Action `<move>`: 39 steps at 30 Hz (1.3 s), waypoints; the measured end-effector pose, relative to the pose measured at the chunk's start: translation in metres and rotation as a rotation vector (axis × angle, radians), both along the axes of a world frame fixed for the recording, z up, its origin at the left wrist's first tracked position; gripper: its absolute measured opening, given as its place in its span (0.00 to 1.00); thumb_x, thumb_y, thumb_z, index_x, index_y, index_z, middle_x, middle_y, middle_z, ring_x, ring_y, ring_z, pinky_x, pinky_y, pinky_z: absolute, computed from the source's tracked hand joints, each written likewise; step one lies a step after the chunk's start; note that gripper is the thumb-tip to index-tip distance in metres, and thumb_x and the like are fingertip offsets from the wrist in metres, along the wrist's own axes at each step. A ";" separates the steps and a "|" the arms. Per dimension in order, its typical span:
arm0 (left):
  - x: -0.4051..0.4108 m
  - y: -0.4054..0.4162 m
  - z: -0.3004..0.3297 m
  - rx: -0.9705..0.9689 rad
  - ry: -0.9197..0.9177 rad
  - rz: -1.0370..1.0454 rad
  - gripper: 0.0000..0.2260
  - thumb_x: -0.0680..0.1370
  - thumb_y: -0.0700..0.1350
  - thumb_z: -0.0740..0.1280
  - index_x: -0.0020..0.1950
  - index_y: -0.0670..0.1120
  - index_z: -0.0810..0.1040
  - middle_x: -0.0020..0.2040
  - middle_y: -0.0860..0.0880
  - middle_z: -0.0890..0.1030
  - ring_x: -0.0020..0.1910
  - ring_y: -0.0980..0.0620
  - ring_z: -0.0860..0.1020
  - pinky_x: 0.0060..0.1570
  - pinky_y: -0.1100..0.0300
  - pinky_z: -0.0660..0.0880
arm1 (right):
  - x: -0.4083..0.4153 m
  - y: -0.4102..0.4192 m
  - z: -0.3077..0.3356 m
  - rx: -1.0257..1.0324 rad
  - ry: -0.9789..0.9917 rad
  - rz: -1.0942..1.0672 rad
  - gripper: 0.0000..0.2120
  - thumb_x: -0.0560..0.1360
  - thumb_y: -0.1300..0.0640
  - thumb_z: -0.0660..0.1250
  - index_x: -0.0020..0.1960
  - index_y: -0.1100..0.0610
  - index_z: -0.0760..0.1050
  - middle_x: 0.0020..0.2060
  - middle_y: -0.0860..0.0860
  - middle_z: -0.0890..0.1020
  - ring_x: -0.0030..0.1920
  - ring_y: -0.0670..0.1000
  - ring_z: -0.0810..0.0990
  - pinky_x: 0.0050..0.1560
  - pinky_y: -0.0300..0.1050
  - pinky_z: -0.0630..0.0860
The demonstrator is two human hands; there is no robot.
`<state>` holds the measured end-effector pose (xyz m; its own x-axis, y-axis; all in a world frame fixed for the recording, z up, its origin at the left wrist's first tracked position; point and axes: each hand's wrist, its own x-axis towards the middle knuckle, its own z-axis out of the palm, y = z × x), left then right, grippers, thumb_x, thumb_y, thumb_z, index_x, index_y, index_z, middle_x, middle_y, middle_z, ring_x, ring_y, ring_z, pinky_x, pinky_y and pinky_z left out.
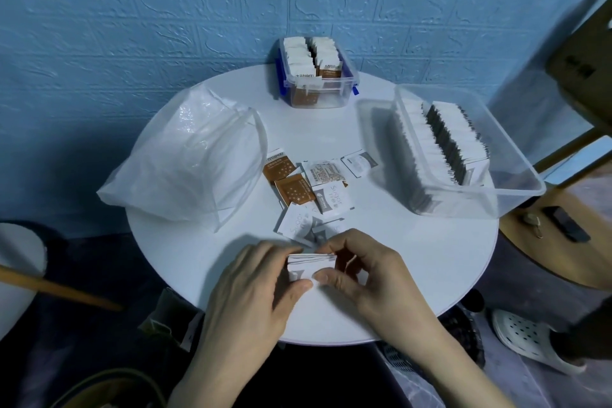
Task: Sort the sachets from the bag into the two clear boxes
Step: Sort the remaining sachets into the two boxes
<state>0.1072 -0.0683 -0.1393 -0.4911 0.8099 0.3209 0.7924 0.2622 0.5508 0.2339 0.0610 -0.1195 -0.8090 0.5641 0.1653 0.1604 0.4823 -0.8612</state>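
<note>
Both hands, left hand [261, 278] and right hand [361, 270], pinch a small stack of white paper sachets [309, 265] above the round white surface [414, 268].

The round white table [414, 275] bears a plastic bag [188, 169], loose sachets [311, 189] and two clear boxes [318, 99] [503, 195].

Round white table [430, 275] stands against a blue wall [165, 10] with embossed brick pattern. Right of the table: pale wooden furniture [546, 262]. Left of it: a wooden stick [59, 288]. Beneath it: dark floor [82, 341]. Lighting dim, bluish.
</note>
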 end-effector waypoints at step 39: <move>0.049 0.149 0.004 0.191 0.215 -0.286 0.24 0.79 0.57 0.58 0.70 0.46 0.71 0.68 0.50 0.74 0.68 0.53 0.67 0.66 0.58 0.61 | 0.069 0.220 0.089 0.849 -0.842 -0.109 0.13 0.72 0.49 0.70 0.56 0.46 0.77 0.45 0.47 0.72 0.44 0.49 0.71 0.42 0.41 0.65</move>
